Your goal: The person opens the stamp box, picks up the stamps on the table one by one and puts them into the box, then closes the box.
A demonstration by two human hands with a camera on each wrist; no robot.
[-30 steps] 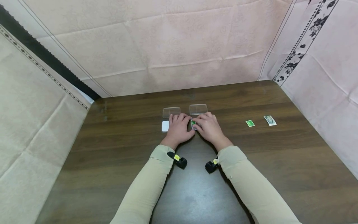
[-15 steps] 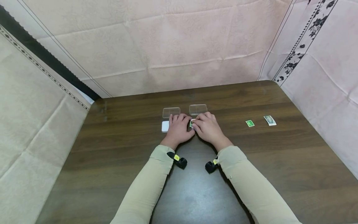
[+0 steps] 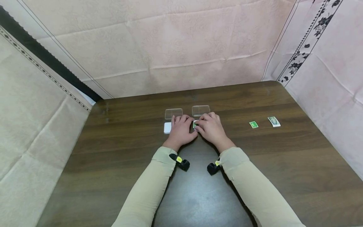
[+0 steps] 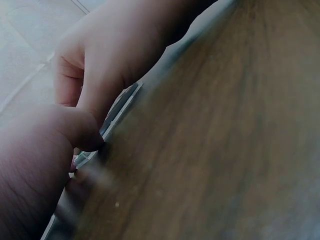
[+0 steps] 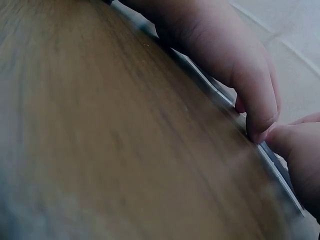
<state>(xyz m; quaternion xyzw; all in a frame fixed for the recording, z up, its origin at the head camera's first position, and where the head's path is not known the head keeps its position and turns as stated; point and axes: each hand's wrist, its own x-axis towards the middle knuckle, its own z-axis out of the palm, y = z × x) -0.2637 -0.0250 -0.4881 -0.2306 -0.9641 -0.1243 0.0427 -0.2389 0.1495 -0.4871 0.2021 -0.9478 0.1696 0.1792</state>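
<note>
A small green stamp-like piece (image 3: 194,125) shows between my two hands, mostly covered by fingers. My right hand (image 3: 211,127) bends over it, thumb and forefinger pinching at its edge. My left hand (image 3: 181,129) lies with its fingers stretched out on the near side of two clear plastic lids, its thumb reaching toward the right fingertips. Under the hands is a thin flat case, whose pale edge (image 4: 117,120) shows in the left wrist view; most of it is hidden. A white flat case (image 3: 167,128) sticks out left of my left hand.
Behind the hands lie a left clear lid (image 3: 174,110) and a right clear lid (image 3: 201,110). Farther right on the wooden table (image 3: 136,157) are a green stamp (image 3: 253,125) and a larger pale stamp (image 3: 274,121). Cloth hangs beyond the table's back edge.
My right fingers have drawn together on the green piece and shifted slightly, and the piece has moved a little to the left. My left hand has stayed in place.
</note>
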